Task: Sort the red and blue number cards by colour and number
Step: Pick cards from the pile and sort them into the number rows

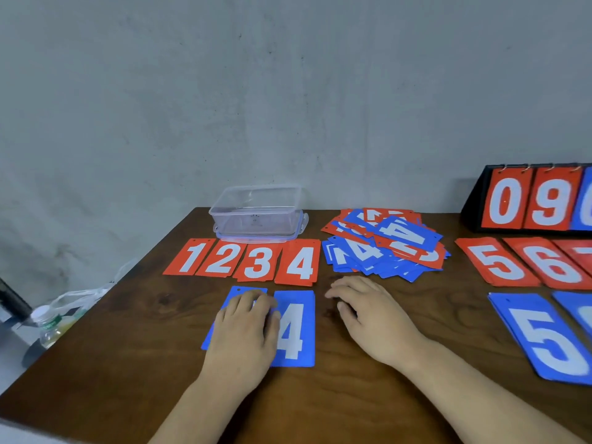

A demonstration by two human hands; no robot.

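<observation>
Hands both lie open: left hand (246,328) flat on a blue card (236,292), right hand (368,318) relaxed over the table (352,395).

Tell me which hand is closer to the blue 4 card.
Left. The left hand lies on the neighbouring blue card, overlapping the left edge of the blue 4 card. The right hand rests on the table to its right, apart from it.
</observation>
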